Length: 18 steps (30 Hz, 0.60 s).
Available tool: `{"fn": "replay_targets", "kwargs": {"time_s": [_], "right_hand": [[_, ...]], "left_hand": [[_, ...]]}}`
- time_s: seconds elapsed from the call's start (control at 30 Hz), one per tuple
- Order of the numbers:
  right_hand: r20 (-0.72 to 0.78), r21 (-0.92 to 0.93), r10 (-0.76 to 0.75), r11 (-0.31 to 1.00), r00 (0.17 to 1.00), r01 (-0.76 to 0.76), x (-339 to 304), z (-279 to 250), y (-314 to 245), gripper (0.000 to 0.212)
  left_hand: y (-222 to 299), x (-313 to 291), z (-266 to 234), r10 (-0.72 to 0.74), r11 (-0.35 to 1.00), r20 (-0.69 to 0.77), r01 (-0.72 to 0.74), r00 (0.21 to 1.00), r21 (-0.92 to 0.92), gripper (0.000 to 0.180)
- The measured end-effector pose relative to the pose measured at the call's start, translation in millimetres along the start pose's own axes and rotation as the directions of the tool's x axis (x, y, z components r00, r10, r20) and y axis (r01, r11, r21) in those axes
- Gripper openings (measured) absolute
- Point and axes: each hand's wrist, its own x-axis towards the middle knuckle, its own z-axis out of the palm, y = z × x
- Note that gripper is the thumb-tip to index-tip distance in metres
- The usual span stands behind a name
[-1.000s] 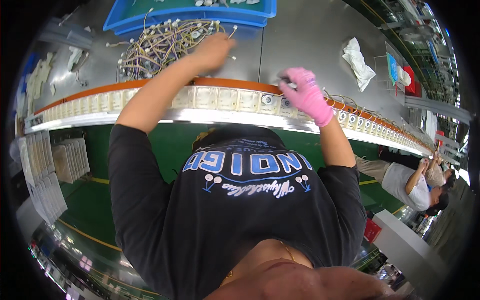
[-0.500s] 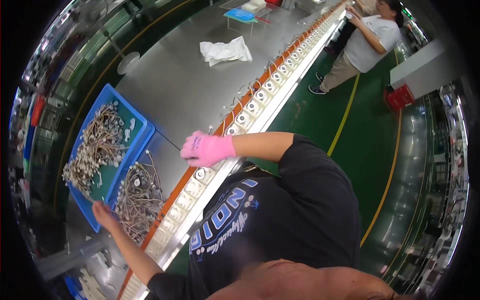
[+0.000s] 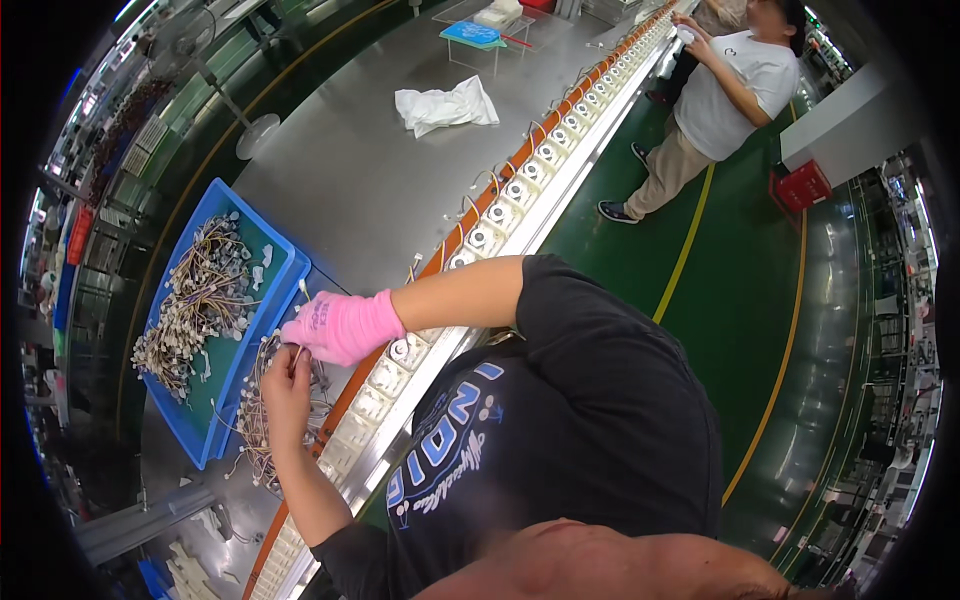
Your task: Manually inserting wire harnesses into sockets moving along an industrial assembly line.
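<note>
My left hand (image 3: 288, 395), bare, is closed in a pinch above a heap of thin wire cables (image 3: 256, 435). My right hand (image 3: 340, 327), in a pink glove, meets it at the fingertips, its fingers curled together. A thin cable with a white connector end (image 3: 303, 286) sticks up beside the glove and seems to run into the fingers of both hands; the grip itself is partly hidden. The blue tray (image 3: 292, 275) beside my hands holds a pile of cables with white connectors (image 3: 205, 290) and a few white scraps.
A line of white square units (image 3: 500, 214) with dark round centres runs along an orange-edged rail (image 3: 430, 265) in front of my body. A white cloth (image 3: 445, 106) and a clear stand (image 3: 490, 40) occupy the metal table (image 3: 350, 170). A co-worker (image 3: 725, 100) stands farther along.
My left hand has come from the tray's near edge toward the rail. My right hand has moved left from the rail to meet it. The co-worker's arms and feet have shifted slightly.
</note>
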Motion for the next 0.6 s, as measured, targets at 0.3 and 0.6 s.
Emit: {"fn": "replay_targets", "kwargs": {"time_s": [0.3,0.6], "right_hand": [[-0.235,-0.365,0.11,0.911,0.966,-0.192,-4.2,-33.4,14.5,0.041],[0.155,-0.193,0.213,0.964,0.965,-0.182,-29.9,12.9,-11.2,0.031]], "left_hand": [[-60.3,0.4,7.8,-0.287,0.885,0.432,0.409,0.855,-0.222,0.04],[-16.4,2.9,68.1,-0.377,0.031,0.365,0.405,0.851,-0.914,0.047]]}}
